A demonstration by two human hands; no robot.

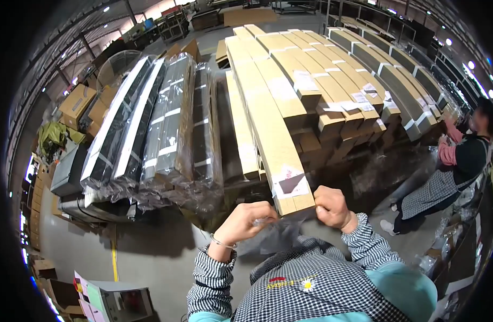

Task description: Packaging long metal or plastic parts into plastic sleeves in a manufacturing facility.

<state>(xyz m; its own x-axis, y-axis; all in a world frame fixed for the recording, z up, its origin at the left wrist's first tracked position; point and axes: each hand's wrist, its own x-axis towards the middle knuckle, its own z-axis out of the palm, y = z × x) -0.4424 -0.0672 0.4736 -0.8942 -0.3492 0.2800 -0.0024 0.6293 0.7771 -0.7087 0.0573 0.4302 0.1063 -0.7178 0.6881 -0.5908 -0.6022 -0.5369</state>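
Note:
A long, narrow cardboard box (268, 115) lies with its near end toward me, a torn white label (295, 185) on top. At the left of that end, my left hand (250, 220) is closed in a pinch on clear plastic film (273, 236), which hangs below the box end in front of my apron. My right hand (332, 208) is curled closed against the right corner of the same end. What its fingers hold is hidden behind the knuckles.
Plastic-wrapped dark long packs (168, 118) lie stacked on the left. More long cardboard boxes (332, 80) are piled to the right and behind. A person (463, 155) in a checked apron stands at the far right. An open carton (120, 300) sits at lower left.

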